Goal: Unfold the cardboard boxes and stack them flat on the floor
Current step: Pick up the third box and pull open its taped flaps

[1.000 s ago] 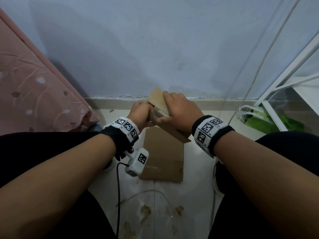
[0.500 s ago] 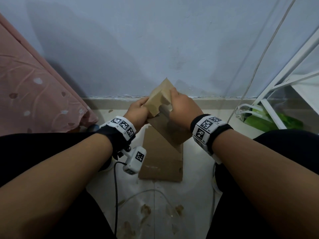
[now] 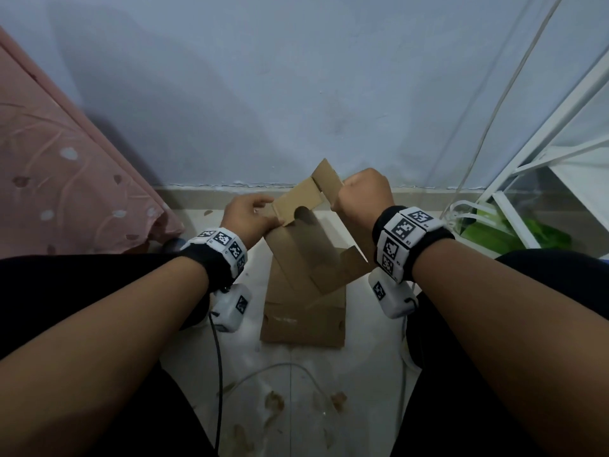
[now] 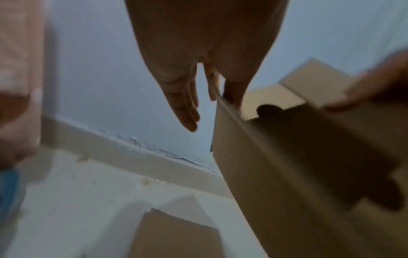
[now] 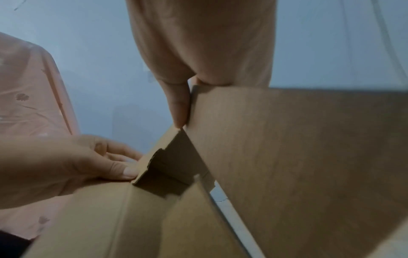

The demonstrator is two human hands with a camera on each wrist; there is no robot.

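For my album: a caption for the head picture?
Two hands pull open a brown cardboard box.

Both hands point(image 3: 306, 209) hold a half-opened cardboard box point(image 3: 309, 249) above flattened cardboard point(image 3: 303, 321).

The held cardboard box point(image 3: 306, 245) hides the far end of the flattened box point(image 3: 303, 321) on the floor; the right hand's fingers are hidden behind a flap.

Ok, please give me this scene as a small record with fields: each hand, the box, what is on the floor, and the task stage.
left hand: pinches the left edge of the cardboard box
right hand: grips the box's raised upper flap
cardboard box: held above the floor, partly unfolded, flaps spread
flattened cardboard: lies flat on the floor, under the held box
stage: unfolding under way, this box not yet stacked
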